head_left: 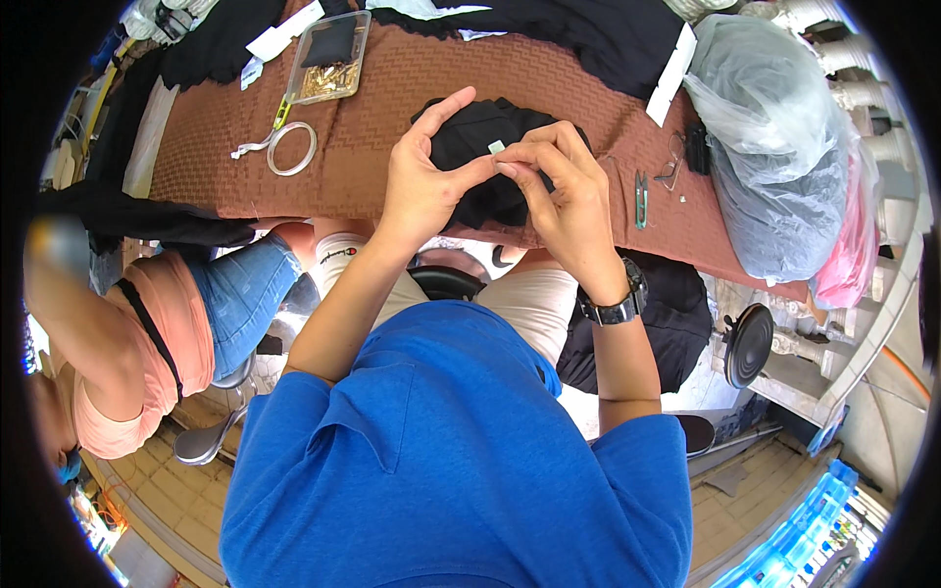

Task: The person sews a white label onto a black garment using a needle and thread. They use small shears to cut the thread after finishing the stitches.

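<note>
Black cloth (pixel 453 145) lies bunched on the brown-covered desk (pixel 377 127), beneath both hands. The right hand (pixel 571 191) has its grip pressed together beside a small white tag (pixel 496 147); whether it pinches that, I cannot tell. The left hand (pixel 421 181) is spread, thumb tip at the right fingertips.
</note>
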Demonstrator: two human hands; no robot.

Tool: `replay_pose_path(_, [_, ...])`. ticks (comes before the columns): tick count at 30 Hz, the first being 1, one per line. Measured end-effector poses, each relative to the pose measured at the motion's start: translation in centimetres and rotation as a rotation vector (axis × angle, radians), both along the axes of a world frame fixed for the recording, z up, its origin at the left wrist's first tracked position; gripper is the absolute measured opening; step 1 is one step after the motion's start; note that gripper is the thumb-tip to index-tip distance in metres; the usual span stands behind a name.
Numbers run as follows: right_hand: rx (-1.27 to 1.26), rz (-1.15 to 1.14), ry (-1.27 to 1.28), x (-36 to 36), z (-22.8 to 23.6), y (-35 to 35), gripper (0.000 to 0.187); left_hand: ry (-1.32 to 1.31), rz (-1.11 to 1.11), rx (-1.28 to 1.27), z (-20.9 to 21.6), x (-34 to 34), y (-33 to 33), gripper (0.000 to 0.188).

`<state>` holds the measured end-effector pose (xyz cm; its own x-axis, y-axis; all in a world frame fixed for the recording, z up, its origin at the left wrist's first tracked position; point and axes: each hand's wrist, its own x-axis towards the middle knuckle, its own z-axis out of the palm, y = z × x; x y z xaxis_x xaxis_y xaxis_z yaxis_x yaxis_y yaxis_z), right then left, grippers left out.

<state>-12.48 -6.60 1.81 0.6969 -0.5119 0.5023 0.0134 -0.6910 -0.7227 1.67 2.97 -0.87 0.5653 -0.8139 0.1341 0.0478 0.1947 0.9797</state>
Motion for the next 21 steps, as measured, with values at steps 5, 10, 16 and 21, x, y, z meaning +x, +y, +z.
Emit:
replay_pose_path(5, [-0.068,0.01,0.011,0.1,-0.4,-0.4,0.012,-0.076,0.04,-0.009,0.1,-0.2,-0.1,0.067])
replay_pose_path(10, [-0.101,0.068,0.007,-0.1,-0.6,-0.8,0.012,-0.091,0.056,-0.024,0.4,-0.5,0.1,0.067])
replay_pose_path(16, [-0.204,0.098,-0.052,0.3,-0.8,-1.0,0.014,-0.17,0.045,0.025,-0.1,-0.3,0.1,0.068])
replay_pose_path(21, [-0.023,0.096,-0.33,-0.7,2.5,-0.4,0.009,-0.16,0.062,0.056,-0.7,0.1,0.1,0.069])
